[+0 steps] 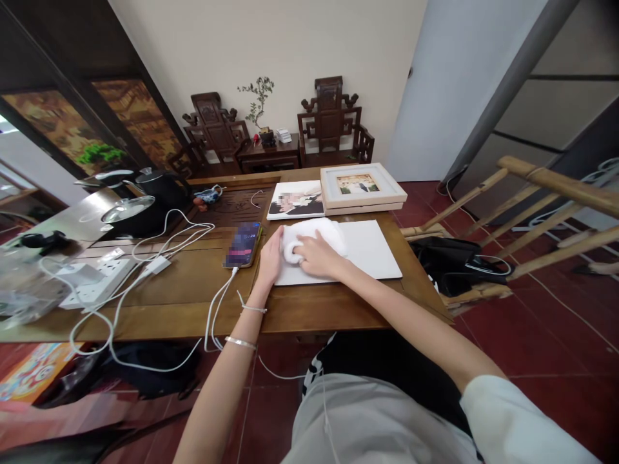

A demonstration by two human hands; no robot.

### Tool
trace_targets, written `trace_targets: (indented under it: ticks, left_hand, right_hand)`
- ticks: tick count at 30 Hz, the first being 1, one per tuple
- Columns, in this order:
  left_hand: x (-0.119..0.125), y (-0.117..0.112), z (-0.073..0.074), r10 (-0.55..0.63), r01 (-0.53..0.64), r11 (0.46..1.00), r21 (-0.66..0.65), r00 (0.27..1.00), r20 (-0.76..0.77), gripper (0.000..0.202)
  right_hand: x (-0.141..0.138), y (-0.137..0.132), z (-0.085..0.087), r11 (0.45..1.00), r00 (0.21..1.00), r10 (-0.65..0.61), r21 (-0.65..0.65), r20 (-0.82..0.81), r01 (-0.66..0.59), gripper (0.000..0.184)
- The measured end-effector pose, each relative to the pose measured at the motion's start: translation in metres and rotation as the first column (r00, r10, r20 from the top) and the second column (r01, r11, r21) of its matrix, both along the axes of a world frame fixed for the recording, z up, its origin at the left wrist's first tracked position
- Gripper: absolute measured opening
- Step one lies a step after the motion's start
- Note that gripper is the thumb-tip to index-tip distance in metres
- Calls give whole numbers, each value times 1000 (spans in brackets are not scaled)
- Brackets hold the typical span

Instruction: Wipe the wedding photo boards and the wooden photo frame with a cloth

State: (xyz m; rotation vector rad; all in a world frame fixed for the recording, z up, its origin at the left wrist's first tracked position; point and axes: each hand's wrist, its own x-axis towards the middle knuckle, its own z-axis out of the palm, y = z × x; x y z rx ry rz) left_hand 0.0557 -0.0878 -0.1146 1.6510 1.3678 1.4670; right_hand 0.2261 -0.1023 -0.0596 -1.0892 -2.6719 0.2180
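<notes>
right hand (316, 254) on cloth (336, 233) (bunched), panel (374, 252) beneath

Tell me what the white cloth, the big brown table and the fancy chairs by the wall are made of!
White cloth: probably cotton or microfibre; it looks soft and matte, bunched under the right hand.

Brown table: looks like wood, with a slight sheen and board lines.

Chairs: probably dark wood, stained or varnished; their backs look carved.
</notes>
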Motion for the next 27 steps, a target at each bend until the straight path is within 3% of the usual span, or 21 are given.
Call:
trace_targets:
  ticks: [3, 6, 8, 10, 13, 18, 23, 27]
  left_hand:
    - [0, -2, 1, 29, -30, 999, 22, 998, 63, 54]
    - [3, -6, 1, 35, -35, 999, 13, 999, -28, 55]
    - [5, -8, 1, 27, -25, 1000, 10, 989, -147, 53]
    - [7, -9, -1, -3, 10, 1000, 21, 954, -300, 46]
    - [7, -6, -8, -69, 79, 997, 2, 880, -470, 41]
    - [3, -1, -15, -104, 111, 994, -19, 837, -538, 46]
    - [3, -1, -14, -101, 115, 993, -10, 820, -563, 47]
    - [3, -2, -11, -93, 111, 994, -4, 806, -585, 47]
  right_hand:
    - [10, -27, 1, 983, 983, 185, -15, 5, -185, 33]
    - [30, -51, 9, 953, 953, 302, -28, 30, -301, 32]
    - [45, -58, 18, 955, 953, 294, -55, 79, -290, 30]
    - [58, -56, 26, 978, 971, 204, -79, 128, -195, 29]
    - [70, -35, 33, 996, 986, -4, -85, 168, 19, 28]
    - [60, 16, 27, 948, 958, -283, -141, 42, 286, 34]
    - [29, 56, 20, 924, 934, -355, -171, -41, 343, 38]
    - [-1, 78, 19, 929, 941, -334, -185, -49, 320, 43]
